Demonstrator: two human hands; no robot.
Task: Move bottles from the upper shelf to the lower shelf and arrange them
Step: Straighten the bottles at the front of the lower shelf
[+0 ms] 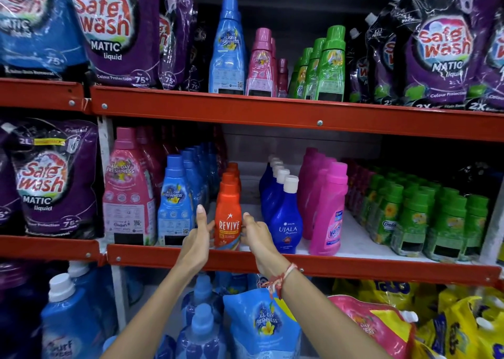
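here, a shop rack of red metal shelves fills the whole view, packed with laundry goods under indoor light. the upper shelf point(272, 110) carries big purple safe wash pouches point(117, 31) at both ends and, between them, a tall blue bottle point(227, 50), pink bottles point(261, 64) and green bottles point(327, 66), all standing upright. the lower shelf point(327, 263) has a white deck and holds rows running front to back: a large pink softener bottle point(128, 192) at the left, a file of blue bottles point(174, 203), a file of orange ones, dark blue ujala bottles point(283, 214), magenta vanish bottles point(327, 211), then a block of small green bottles point(414, 216). beneath that, blue refill pouches and yellow packs lie heaped.

the orange revive bottle point(228, 214) stands at the front edge of the lower shelf, heading its file, between the blue row and the ujala row. its long axis is vertical, cap up, label facing out towards the camera.

both arms reach up from below. the left hand point(196, 238) cups the bottle's left side low down, thumb raised straight up and apart from the bottle. the right hand point(255, 231) presses against the right side, fingers curled round it; so the bottle is held between the two. a red and white thread band point(281, 278) circles the right wrist.
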